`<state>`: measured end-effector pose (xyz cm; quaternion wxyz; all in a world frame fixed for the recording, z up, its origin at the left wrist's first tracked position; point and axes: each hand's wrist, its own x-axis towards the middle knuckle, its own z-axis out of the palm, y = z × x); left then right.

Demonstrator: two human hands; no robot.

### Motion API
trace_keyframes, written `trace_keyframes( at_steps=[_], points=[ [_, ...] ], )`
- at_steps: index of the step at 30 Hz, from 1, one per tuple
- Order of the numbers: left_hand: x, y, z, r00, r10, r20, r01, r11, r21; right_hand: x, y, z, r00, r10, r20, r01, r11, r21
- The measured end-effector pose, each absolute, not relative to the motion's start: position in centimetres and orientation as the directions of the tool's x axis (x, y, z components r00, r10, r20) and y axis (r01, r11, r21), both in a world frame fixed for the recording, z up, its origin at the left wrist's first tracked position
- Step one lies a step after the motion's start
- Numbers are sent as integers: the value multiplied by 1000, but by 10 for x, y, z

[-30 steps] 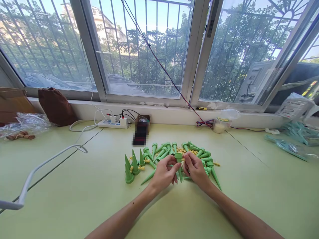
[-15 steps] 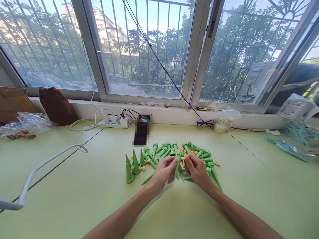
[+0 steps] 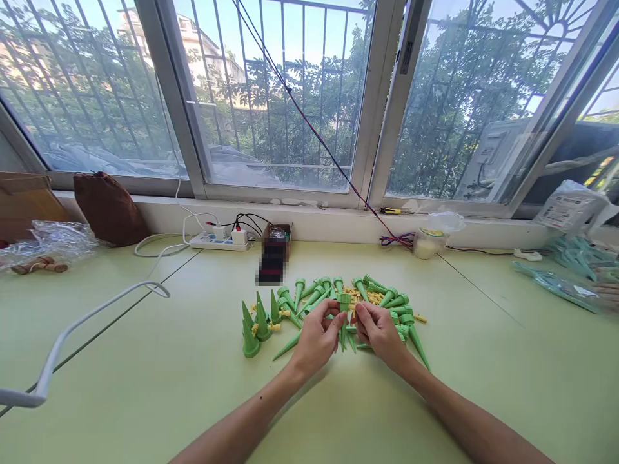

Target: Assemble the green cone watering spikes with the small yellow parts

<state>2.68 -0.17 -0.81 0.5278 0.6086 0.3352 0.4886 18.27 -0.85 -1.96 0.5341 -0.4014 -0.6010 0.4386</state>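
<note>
My left hand point(image 3: 316, 338) is closed round a green watering spike point(image 3: 343, 309), its cap up and its tip down. Close on its right, my right hand point(image 3: 380, 330) pinches a small yellow valve point(image 3: 353, 310) at the side of the spike; the fingers partly hide where they meet. Behind both hands lies a heap of loose green spikes point(image 3: 389, 296) mixed with small yellow valves point(image 3: 374, 296). To the left, several spikes point(image 3: 262, 322) stand on their caps with points up, some with a yellow valve point(image 3: 273, 327) sticking out of the side.
A power strip point(image 3: 217, 241) with plugs and a small box point(image 3: 285, 233) sit by the window sill. Left are a white cable point(image 3: 58, 351) and a brown bag point(image 3: 109, 209). At the back right are a plastic-wrapped jar point(image 3: 429, 243) and teal packets point(image 3: 561, 283).
The spike in my left hand has turned more upright, and the left fingers have shifted along it. My right hand stays beside it with the yellow valve.
</note>
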Motion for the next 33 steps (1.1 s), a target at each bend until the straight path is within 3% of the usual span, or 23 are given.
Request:
trace_keyframes(
  at_steps=[8,15,20,26,33],
  points=[
    [27,-3,-2,322,927,195,-136,-158,978,182,-9,-17,-127,951,282,27,288,-957],
    [26,-4,2,420,907,20,-232,86,969,185,-9,-19,-131,928,350,-16,351,-936],
    [25,-3,1,502,864,-26,-301,203,932,186,-9,-20,-127,928,351,26,357,-934],
    [25,-4,1,499,867,0,-271,156,950,186,-10,-19,-123,923,364,147,379,-913],
    [25,-4,5,376,923,76,-183,-6,983,185,-12,-13,-106,917,385,202,399,-895]
  ],
)
